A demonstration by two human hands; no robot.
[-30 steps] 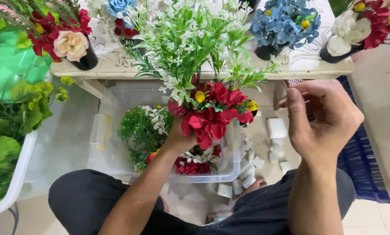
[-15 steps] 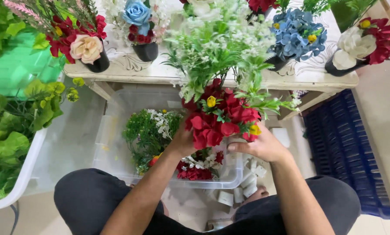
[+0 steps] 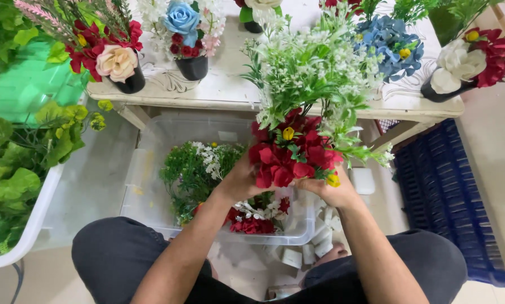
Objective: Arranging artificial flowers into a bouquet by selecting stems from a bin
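Note:
I hold a bunch of artificial flowers upright over a clear plastic bin: red blooms with small yellow centres below, white-flowered green sprigs above. My left hand grips the bunch from the left at its base. My right hand closes on the same base from the right, under a yellow bud. Inside the bin lie more green sprigs with white flowers and red blooms.
A white table beyond the bin carries several finished arrangements in black pots, among them a blue rose and blue hydrangeas. A white tub of green leaves stands at left. A blue mat lies at right. White blocks sit by my knees.
My right hand came down from mid-air at right and took hold of the bunch's base beside the left hand. The view shifted slightly up.

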